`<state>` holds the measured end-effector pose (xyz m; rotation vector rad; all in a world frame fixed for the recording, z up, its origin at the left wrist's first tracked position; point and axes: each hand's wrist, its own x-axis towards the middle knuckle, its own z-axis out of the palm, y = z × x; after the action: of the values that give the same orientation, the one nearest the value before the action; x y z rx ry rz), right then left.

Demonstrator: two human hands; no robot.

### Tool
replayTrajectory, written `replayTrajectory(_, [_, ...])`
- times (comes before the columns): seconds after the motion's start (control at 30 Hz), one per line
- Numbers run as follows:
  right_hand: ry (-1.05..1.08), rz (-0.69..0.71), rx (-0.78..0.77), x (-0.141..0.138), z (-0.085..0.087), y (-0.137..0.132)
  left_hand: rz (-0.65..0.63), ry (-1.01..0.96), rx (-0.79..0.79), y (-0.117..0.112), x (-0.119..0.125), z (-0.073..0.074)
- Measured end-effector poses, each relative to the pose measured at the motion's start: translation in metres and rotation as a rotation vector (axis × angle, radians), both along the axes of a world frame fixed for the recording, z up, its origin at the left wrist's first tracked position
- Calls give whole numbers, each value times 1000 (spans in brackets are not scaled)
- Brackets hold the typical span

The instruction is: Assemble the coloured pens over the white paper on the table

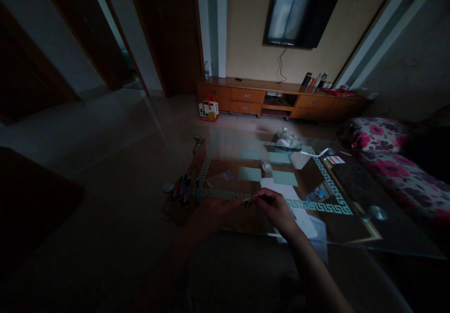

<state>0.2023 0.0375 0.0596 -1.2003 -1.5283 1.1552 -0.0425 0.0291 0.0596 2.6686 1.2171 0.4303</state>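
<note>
The right hand (276,205) is bringing its fingers close together, apparently pinching a slim pale piece (248,200); the left hand (218,207) is reaching toward the same piece, though its grip is sinking into shadow and I cannot tell it. The piece is sitting between the two hands, above the near edge of the glass tabletop (337,208). Judging by its thinness, it is probably weighing very little and offering fairly stiff, perhaps smooth sides (its material is hiding in the gloom), so a fingertip hold near each end is seeming safest. As for writing, the carrier bag (209,110) is showing print and the red-and-white card (335,160) is bearing markings, but both are staying too small and dim for reading.
</note>
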Motion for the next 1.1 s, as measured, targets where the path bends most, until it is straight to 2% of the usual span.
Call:
replayTrajectory(0.1, [21,-83,2,1,2,0,10,-3,9,0,0,1])
replayTrajectory(0.27, [175,-188,-62,2,9,0,8,16,-9,-2,1,6])
replayTrajectory(0.43, [244,-289,-105,15,10,4,16,3,3,-1,0,3])
replayTrajectory(0.53, [92,-352,-93,29,-4,11,4,-12,17,0,-1,1])
replayTrajectory(0.63, [-102,-357,-90,41,-32,19,10,-26,20,-1,0,0])
replayTrajectory(0.73, [-256,-345,-162,44,-58,24,17,-37,18,-2,0,1])
replayTrajectory(0.8, [-327,-342,-180,42,-69,26,15,-45,17,-2,-1,1])
replayTrajectory(0.9, [-407,-355,-180,38,-74,26,15,-54,24,-2,-1,0])
replayTrajectory(1.1, [-605,-394,-143,35,-72,23,10,-42,26,-1,-1,1])
